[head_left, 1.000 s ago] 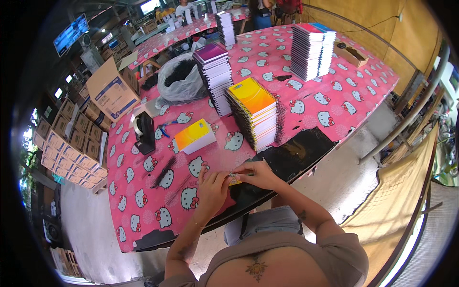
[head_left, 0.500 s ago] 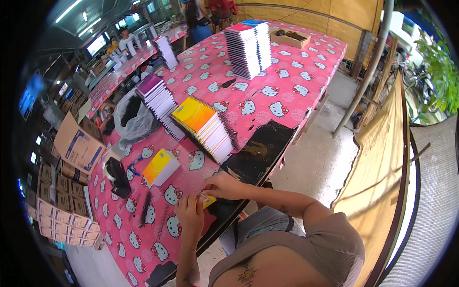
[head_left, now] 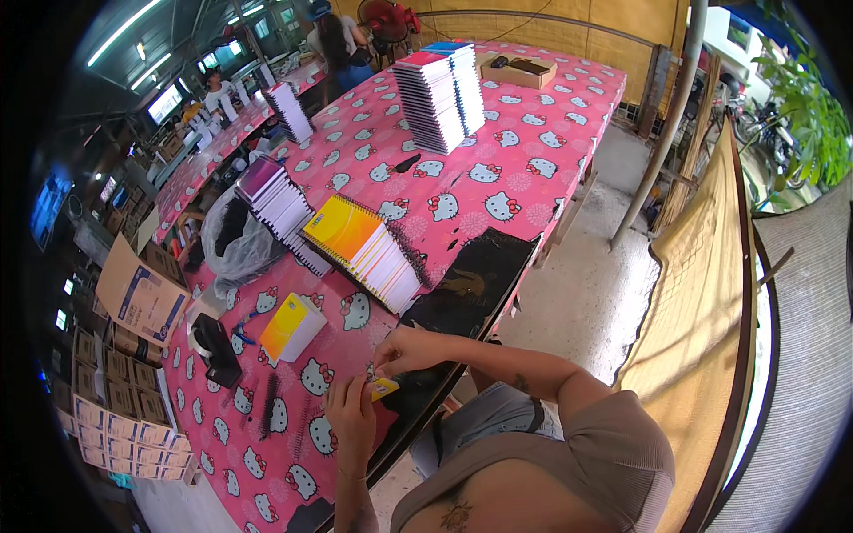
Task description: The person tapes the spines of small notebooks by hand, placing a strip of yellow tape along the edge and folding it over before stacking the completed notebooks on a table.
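My left hand point(head_left: 351, 410) is closed on a small yellow-covered notebook point(head_left: 384, 389), tilted above the near edge of the table; the hand hides much of it. Just above and right of it, my right hand point(head_left: 407, 350) has its fingers pinched together close to the notebook's upper edge. What that pinch holds, if anything, is too small to make out. Beyond my hands stands a small stack of yellow-and-orange pads point(head_left: 291, 329). Dark binding coils point(head_left: 268, 404) lie on the pink tablecloth left of my left hand.
A black tape dispenser point(head_left: 215, 351) and blue-handled pliers point(head_left: 245, 330) lie at left. Farther off are yellow spiral notebooks point(head_left: 342, 226), purple ones point(head_left: 260, 178), and a tall red-and-blue notebook stack point(head_left: 435, 98). A black sheet point(head_left: 475, 275) covers the right edge. Cartons point(head_left: 129, 417) stand at left.
My right hand has drawn slightly up and away from the left, widening the gap and showing more of the yellow notebook. The whole view has shifted a little.
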Demonstrator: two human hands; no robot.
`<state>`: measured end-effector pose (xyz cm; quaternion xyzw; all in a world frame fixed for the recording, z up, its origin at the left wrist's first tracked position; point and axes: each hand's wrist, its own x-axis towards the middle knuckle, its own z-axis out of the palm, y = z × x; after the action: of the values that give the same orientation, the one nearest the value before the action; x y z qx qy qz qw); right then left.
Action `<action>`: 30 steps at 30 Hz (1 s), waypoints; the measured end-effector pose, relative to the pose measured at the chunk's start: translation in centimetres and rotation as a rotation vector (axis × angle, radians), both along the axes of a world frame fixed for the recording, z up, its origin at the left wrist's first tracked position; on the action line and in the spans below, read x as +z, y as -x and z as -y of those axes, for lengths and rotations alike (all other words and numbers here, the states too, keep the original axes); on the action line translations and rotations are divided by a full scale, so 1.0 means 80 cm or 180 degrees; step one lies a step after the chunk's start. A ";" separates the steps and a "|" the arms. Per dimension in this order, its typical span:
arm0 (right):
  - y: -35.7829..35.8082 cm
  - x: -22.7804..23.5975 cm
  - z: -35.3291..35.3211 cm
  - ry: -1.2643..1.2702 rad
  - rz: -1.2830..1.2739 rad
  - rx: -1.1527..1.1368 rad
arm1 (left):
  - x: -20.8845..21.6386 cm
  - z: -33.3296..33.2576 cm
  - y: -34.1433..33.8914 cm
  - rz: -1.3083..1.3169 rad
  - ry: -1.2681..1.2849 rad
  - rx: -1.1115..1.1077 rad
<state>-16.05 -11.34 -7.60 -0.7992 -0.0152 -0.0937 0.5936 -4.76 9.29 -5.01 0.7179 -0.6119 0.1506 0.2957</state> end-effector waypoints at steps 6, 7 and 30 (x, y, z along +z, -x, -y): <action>-0.005 -0.010 0.000 -0.0047 0.0172 0.0028 | 0.001 -0.001 0.002 -0.0044 0.0020 -0.0017; -0.006 -0.010 -0.003 -0.0068 0.0184 0.0048 | 0.002 -0.003 0.003 -0.0052 0.0021 -0.0008; 0.019 0.132 0.102 0.1351 0.1635 -0.3043 | 0.174 0.158 -0.068 0.0532 0.1842 -0.0656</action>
<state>-17.61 -19.52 3.00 -0.7704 0.1854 -0.5369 0.2895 0.68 -3.34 8.87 0.5234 -0.6353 0.3461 0.4502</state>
